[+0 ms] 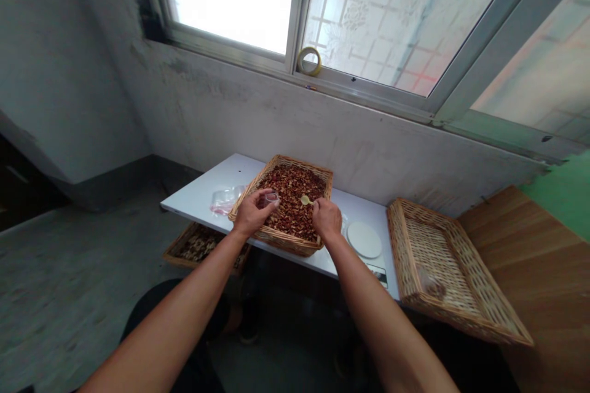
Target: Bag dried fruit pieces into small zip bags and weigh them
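My left hand (252, 213) is at the left side of a wicker basket (328, 181) filled with reddish-brown chopped pieces that look like nuts (292, 187). Its fingers are closed on a small clear plastic bag (271, 198), whose rounded mouth faces up. Over the basket's right side, my right hand (327, 218) grips the handle of a small pale yellow spoon (306, 200). The spoon's bowl points left, just above the nuts, toward the bag. Whether the bowl carries anything is too small to tell.
Clear plastic bags (225, 199) lie left of the basket on the white table (198, 189). A scale with a round white plate (364, 239) stands right. Beyond it, a wicker tray (495, 282) holds a small filled bag (431, 285). Another basket (184, 247) sits lower left. Tape (309, 61) rests on the windowsill.
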Demonstrator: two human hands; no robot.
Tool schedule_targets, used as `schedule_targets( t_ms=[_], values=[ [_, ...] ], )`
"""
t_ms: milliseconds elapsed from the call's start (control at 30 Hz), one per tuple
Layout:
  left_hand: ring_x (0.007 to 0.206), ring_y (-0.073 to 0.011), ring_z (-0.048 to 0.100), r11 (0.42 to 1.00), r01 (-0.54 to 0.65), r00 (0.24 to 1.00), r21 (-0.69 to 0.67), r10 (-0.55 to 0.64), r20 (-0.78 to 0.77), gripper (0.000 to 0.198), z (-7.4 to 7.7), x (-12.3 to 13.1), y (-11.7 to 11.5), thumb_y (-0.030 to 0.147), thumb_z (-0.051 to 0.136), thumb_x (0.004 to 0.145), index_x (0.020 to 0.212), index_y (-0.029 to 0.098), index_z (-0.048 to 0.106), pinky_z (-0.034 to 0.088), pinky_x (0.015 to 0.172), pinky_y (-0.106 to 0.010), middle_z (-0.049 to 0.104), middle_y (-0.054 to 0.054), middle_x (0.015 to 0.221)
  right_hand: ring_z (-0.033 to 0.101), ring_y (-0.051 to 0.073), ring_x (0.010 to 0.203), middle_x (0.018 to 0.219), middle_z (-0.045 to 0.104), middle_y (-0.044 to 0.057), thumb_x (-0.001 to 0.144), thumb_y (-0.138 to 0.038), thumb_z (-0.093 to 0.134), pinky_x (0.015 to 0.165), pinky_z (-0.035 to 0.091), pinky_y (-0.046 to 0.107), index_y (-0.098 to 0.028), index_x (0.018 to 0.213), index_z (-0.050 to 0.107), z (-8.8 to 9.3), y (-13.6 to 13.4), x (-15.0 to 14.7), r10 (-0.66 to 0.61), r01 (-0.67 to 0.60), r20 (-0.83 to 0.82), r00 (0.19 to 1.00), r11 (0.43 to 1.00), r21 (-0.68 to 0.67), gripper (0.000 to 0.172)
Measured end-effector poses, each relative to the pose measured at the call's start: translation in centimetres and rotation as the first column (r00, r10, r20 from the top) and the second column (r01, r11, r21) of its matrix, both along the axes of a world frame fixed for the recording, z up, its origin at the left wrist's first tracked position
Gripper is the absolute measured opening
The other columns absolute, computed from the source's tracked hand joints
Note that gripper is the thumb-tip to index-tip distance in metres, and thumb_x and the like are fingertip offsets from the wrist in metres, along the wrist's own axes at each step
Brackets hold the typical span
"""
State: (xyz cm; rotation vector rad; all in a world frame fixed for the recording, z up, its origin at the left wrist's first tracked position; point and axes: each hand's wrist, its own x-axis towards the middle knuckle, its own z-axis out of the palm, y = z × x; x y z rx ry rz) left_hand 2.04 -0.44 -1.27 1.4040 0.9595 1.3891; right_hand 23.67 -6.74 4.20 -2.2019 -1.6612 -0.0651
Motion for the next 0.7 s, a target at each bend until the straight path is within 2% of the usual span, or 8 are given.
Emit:
schedule_targets(
  t_ms=[133,267,467,700],
  values=[
    [0.096,-0.0253,0.073,1.000,-0.015,0.999,0.006,0.015,-0.034,0.059,0.1,0.0,0.0,0.045,0.084,0.071,0.118,0.016,0.067,0.058,0.092,-0.044,0.077,-0.012,0.106,0.067,0.018,0.082,0.094,0.076,0.009,0.102,-0.033,0.045,0.071,0.041,0.025,-0.022,0.094,0.075,-1.5,0.5,-1.6,0.052,-0.054,-0.049,0.997,0.998,-0.037,0.033],
    [0.096,-0.0252,0.073,1.000,-0.016,0.999,0.012,0.017,-0.041,0.057,0.0,-0.1,0.0,0.044,0.084,0.072,0.118,0.016,0.067,0.058,0.091,-0.043,0.077,-0.012,0.107,0.067,0.018,0.083,0.093,0.077,0.009,0.102,-0.032,0.043,0.075,0.042,0.024,-0.022,0.092,0.075,-2.5,0.1,-2.6,0.083,-0.085,-0.110,0.990,0.996,-0.015,0.035],
    [0.097,-0.0247,0.073,1.000,-0.022,0.999,0.013,0.022,-0.043,0.059,0.1,0.0,-0.1,0.046,0.083,0.072,0.120,0.016,0.066,0.058,0.092,-0.044,0.076,-0.012,0.107,0.069,0.020,0.083,0.091,0.078,0.011,0.098,-0.030,0.046,0.074,0.044,0.025,-0.020,0.086,0.077,-2.6,-0.6,-2.5,0.079,-0.089,-0.183,0.980,0.995,-0.042,0.035],
    [0.096,-0.0243,0.074,1.000,-0.022,0.997,0.021,0.024,-0.076,0.058,0.0,0.0,-0.2,0.047,0.082,0.073,0.120,0.016,0.066,0.059,0.091,-0.043,0.077,-0.012,0.107,0.068,0.020,0.076,0.084,0.077,0.009,0.092,-0.028,0.047,0.068,0.045,0.024,-0.021,0.080,0.080,-2.7,0.0,-2.1,0.036,-0.055,-0.330,0.943,0.997,-0.049,0.036]
  ],
)
